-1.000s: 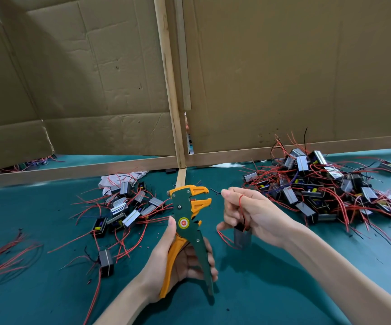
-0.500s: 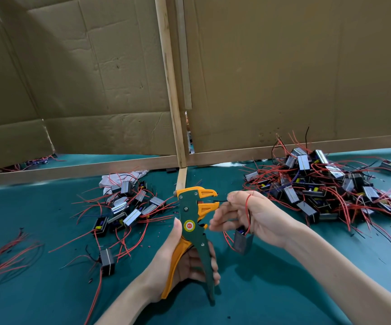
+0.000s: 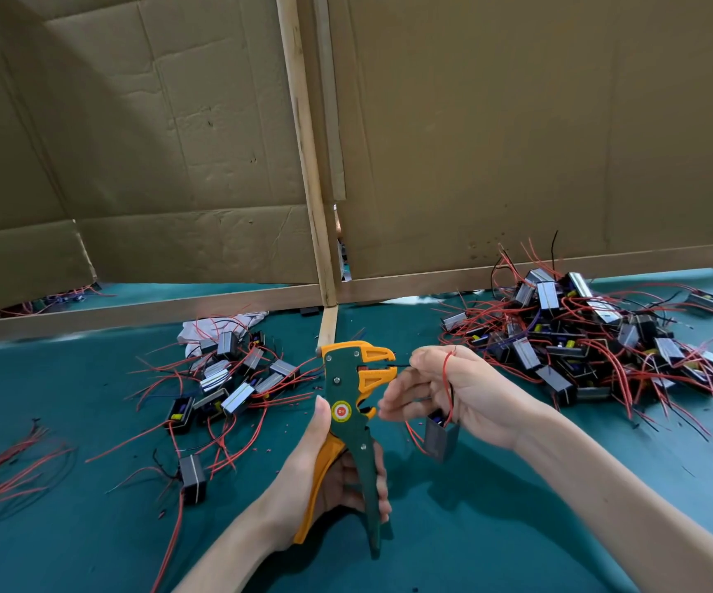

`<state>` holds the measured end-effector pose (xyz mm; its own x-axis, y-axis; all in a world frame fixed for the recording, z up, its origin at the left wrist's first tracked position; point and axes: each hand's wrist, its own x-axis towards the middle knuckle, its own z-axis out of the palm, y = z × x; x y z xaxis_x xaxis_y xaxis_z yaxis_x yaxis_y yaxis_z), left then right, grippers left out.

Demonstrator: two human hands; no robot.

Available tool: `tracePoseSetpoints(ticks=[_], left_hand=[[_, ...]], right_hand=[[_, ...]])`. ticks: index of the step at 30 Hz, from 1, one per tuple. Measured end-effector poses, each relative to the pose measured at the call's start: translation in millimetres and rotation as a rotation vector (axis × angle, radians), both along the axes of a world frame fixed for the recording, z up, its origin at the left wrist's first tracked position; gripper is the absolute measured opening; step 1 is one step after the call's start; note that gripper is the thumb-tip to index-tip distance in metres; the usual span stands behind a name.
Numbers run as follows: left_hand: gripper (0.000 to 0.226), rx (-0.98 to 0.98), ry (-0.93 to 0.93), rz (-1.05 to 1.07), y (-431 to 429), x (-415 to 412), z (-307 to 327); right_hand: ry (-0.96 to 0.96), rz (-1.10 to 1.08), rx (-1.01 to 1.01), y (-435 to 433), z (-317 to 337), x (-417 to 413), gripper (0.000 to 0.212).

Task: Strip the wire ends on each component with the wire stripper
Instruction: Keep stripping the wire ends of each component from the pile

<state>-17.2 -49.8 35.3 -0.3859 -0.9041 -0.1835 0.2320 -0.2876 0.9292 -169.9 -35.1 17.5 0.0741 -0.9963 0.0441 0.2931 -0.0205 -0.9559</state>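
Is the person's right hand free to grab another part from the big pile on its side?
Probably not yet: the right hand pinches a wire of the component hanging below it. The pile lies close, nothing between.

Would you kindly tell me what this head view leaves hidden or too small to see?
Head view, black wire: too small to tell whether the wire stripper clamps its tip.
Head view, held component: top hidden by the right hand.
Head view, red wires: cut off by the left edge.
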Motion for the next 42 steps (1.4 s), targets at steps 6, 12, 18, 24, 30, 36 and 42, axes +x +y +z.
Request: tracePoseSetpoints(ticks=[6,12,18,24,30,36,42], left_hand=[[0.046,-0.203,-0.031,-0.147,5.7,28.8,-8.9],[0.083,-0.093,-0.129,-0.294,-9.6,36.0,-54.1],[0.086,-0.127,-0.004,-0.328,-27.2,38.6,-73.5],[0.085,-0.065,0.122,-0.374,-31.5,41.7,-73.2],[0.085,-0.06,0.098,-0.383,-29.5,41.3,-72.4],[0.087,-0.089,0.059,-0.478,-27.9,41.8,-71.0],[0.085,-0.116,0.061,-0.511,-27.8,41.9,-71.7]], right_hand=[[-0.011,0.009,-0.014,0.7,-0.1,-0.1,0.044],[0.015,0.018,0.005,1.0,0.4,-0.2,0.046],[0.054,-0.054,0.036,0.3,2.0,3.2,0.04],[0.038,-0.123,0.024,-0.6,4.5,-1.4,0.038],[0.083,-0.205,-0.06,-4.2,1.0,0.3,0.032],[0.083,-0.242,-0.101,-3.7,-0.2,1.6,0.027],[0.055,-0.201,-0.144,-0.2,0.0,8.4,0.022]])
